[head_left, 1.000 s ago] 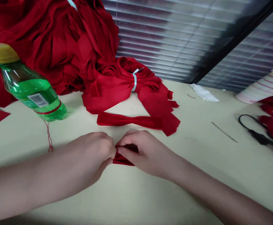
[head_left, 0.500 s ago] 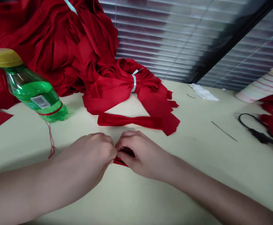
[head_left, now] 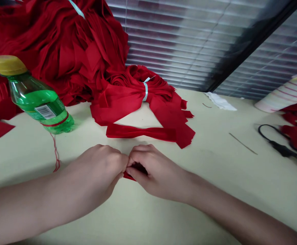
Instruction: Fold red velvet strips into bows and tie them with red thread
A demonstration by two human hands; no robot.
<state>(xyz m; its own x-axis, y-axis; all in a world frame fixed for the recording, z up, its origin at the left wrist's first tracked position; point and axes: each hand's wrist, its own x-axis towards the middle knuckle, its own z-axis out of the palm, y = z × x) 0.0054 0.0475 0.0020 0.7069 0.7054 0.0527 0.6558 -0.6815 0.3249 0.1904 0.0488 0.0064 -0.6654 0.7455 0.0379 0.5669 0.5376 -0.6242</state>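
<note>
My left hand [head_left: 109, 166] and my right hand [head_left: 148, 166] meet fingertip to fingertip at the front middle of the table. Both are closed on a small piece of red fabric [head_left: 129, 176], most of it hidden under the fingers. Just beyond them lies a flat red fabric bow [head_left: 143, 132], pinched narrow at its middle. Behind the bow sits a bundle of red fabric strips [head_left: 163, 89], bound with a pale blue tie [head_left: 145, 89].
A green bottle with a yellow cap [head_left: 45, 102] stands left, red thread [head_left: 56, 154] beside it. A large red fabric heap [head_left: 61, 51] fills the back left. Right are white tissue [head_left: 221, 101], a black cord [head_left: 282, 148] and a striped cylinder [head_left: 286, 93]. Blinds [head_left: 176, 41] back the table.
My hands stay pressed together in nearly the same place, and slightly less red fabric shows beneath the fingers. The whole view has shifted slightly.
</note>
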